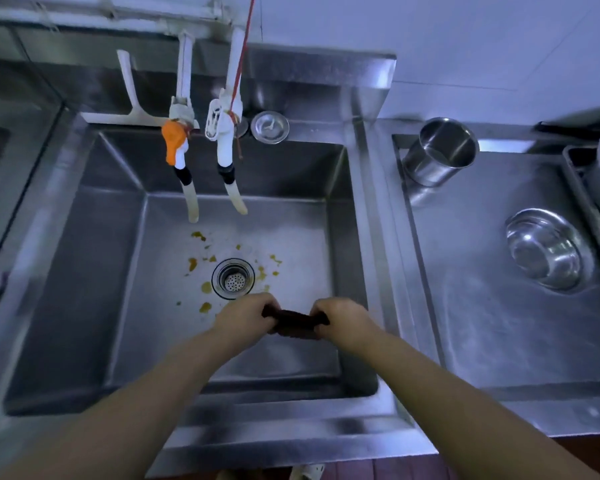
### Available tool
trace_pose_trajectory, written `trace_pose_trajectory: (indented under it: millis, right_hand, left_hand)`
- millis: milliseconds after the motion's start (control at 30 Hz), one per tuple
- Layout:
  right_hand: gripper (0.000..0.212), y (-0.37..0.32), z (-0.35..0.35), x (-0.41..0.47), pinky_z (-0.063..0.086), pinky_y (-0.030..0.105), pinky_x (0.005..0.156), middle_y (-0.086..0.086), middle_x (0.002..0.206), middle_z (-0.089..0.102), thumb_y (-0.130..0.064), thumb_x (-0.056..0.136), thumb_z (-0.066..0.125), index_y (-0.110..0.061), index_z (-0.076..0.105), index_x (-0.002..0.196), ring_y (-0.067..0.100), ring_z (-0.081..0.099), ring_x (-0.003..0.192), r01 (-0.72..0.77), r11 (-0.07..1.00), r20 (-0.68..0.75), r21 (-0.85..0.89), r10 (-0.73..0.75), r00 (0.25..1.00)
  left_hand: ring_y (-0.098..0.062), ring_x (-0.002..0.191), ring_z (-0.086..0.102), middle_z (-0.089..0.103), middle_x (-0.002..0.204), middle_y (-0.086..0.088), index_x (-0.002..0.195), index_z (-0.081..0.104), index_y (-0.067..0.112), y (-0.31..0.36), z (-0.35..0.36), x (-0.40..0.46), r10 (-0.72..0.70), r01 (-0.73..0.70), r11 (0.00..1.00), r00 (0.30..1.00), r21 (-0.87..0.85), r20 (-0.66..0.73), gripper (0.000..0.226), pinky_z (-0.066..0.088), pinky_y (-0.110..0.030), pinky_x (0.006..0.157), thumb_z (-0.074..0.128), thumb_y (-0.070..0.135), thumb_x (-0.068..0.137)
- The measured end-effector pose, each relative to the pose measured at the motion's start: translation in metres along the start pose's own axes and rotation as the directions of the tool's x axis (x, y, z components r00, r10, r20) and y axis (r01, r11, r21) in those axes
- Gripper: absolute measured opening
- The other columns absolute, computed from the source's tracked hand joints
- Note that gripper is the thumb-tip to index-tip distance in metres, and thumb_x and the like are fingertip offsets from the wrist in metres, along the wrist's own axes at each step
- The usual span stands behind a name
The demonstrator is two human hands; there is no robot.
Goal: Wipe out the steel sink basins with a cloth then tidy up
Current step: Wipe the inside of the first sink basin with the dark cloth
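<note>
One rectangular steel sink basin (pixel 84 271) is lying central, its brushed floor showing yellow-brown splatters (pixel 193 264) around the round perforated drain strainer (pixel 233 279); two white taps (pixel 224 147) are hanging over its rear wall; a steel cylindrical cup (pixel 439 152) and a round steel bowl (pixel 548 249) are sitting on the flat drainboard at right; both hands are gripping a dark rolled cloth (pixel 296 323) above the basin floor, left hand (pixel 245 315) curled round one end, right hand (pixel 343 320) round the other.
</note>
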State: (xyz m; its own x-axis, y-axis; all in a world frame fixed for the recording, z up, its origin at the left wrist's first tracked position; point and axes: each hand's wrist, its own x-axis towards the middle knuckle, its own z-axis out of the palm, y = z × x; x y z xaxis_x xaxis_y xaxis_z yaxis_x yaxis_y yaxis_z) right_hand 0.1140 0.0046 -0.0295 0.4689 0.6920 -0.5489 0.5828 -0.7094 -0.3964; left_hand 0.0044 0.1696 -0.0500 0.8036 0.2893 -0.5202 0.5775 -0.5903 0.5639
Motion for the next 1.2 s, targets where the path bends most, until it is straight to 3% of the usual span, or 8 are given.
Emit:
trace_pose_trajectory:
  millis: [133, 300, 500, 633, 733, 833, 1000, 1200]
  right_hand:
    - [0.028, 0.0, 0.015, 0.034, 0.05, 0.034, 0.077, 0.009, 0.112, 0.061, -0.016, 0.089, 0.051, -0.018, 0.059, 0.116, 0.027, 0.058, 0.099, -0.056, 0.985, 0.084, -0.163, 0.07, 0.994]
    - [0.027, 0.01, 0.015, 0.06, 0.041, 0.031, 0.067, 0.009, 0.108, 0.059, -0.004, 0.088, 0.051, -0.014, 0.059, 0.112, 0.026, 0.056, 0.096, -0.118, 0.943, -0.057, -0.312, 0.105, 0.993]
    - [0.03, 0.024, 0.049, 0.063, 0.041, 0.039, 0.092, 0.012, 0.121, 0.055, -0.001, 0.089, 0.046, -0.008, 0.057, 0.116, 0.03, 0.044, 0.117, -0.119, 0.855, 0.143, -0.504, 0.219, 0.965]
    - [0.041, 0.031, 0.08, 0.069, 0.041, 0.037, 0.101, 0.015, 0.137, 0.044, -0.001, 0.092, 0.043, -0.007, 0.048, 0.132, 0.03, 0.039, 0.126, -0.194, 0.916, 0.257, -0.353, 0.294, 0.921]
    - [0.061, 0.036, 0.096, 0.085, 0.018, 0.033, 0.117, 0.012, 0.159, 0.003, -0.008, 0.098, 0.04, -0.01, 0.011, 0.151, 0.028, 0.01, 0.145, -0.243, 0.966, 0.248, -0.092, 0.258, 0.934]
    - [0.069, 0.039, 0.114, 0.106, 0.004, 0.032, 0.118, 0.009, 0.156, -0.025, -0.013, 0.1, 0.037, -0.013, -0.01, 0.15, 0.025, -0.015, 0.145, -0.303, 0.953, 0.249, -0.013, 0.297, 0.922]
    - [0.071, 0.052, 0.147, 0.138, -0.007, 0.035, 0.116, 0.008, 0.152, -0.032, -0.041, 0.101, 0.03, -0.018, -0.017, 0.149, 0.024, -0.027, 0.141, -0.345, 0.937, 0.105, -0.055, 0.349, 0.931]
    - [0.07, 0.072, 0.14, 0.213, -0.014, 0.034, 0.112, 0.008, 0.155, -0.028, -0.042, 0.1, 0.029, -0.02, -0.014, 0.149, 0.024, -0.025, 0.142, -0.335, 0.941, -0.139, -0.054, 0.325, 0.935]
  left_hand:
    - [-0.015, 0.09, 0.06, 0.067, 0.1, 0.003, 0.097, 0.066, 0.024, -0.025, 0.015, 0.034, -0.018, 0.016, 1.0, 0.998, 0.025, 0.061, 0.019, 0.047, -0.026, 0.073, 0.059, 0.015, 0.082]
    - [-0.02, 0.092, 0.061, 0.068, 0.1, 0.003, 0.097, 0.065, 0.031, -0.029, 0.024, 0.075, 0.029, -0.029, 0.999, 1.0, 0.018, 0.005, 0.021, 0.049, -0.03, 0.073, 0.059, 0.02, 0.08]
    - [-0.021, 0.111, 0.058, 0.063, 0.122, 0.0, 0.116, 0.064, 0.028, -0.045, 0.059, 0.086, 0.132, -0.15, 0.983, 0.979, 0.11, 0.157, 0.038, 0.046, -0.03, 0.092, 0.056, 0.012, 0.083]
    - [-0.021, 0.115, 0.054, 0.06, 0.127, -0.001, 0.119, 0.062, 0.022, -0.068, 0.072, 0.083, 0.089, -0.117, 0.984, 0.975, 0.132, 0.201, 0.036, 0.043, -0.031, 0.098, 0.047, 0.008, 0.089]
    - [-0.019, 0.115, 0.053, 0.059, 0.125, 0.001, 0.116, 0.062, 0.024, -0.086, 0.066, 0.084, 0.056, -0.076, 0.988, 0.988, 0.134, 0.147, 0.034, 0.042, -0.03, 0.096, 0.045, 0.011, 0.091]
    - [-0.019, 0.117, 0.051, 0.058, 0.126, 0.002, 0.122, 0.059, 0.027, -0.101, 0.055, 0.09, 0.064, -0.087, 0.977, 0.99, 0.193, 0.124, 0.038, 0.043, -0.032, 0.096, 0.045, 0.012, 0.09]
    - [-0.018, 0.121, 0.046, 0.055, 0.128, 0.002, 0.129, 0.054, 0.025, -0.114, 0.048, 0.108, 0.116, -0.117, 0.943, 0.993, 0.312, 0.021, 0.041, 0.036, -0.029, 0.099, 0.047, 0.013, 0.09]
    - [-0.025, 0.11, 0.056, 0.062, 0.116, -0.002, 0.115, 0.065, 0.015, -0.127, 0.051, 0.124, 0.154, -0.127, 0.928, 0.987, 0.35, -0.05, 0.042, 0.04, -0.035, 0.095, 0.068, 0.009, 0.074]
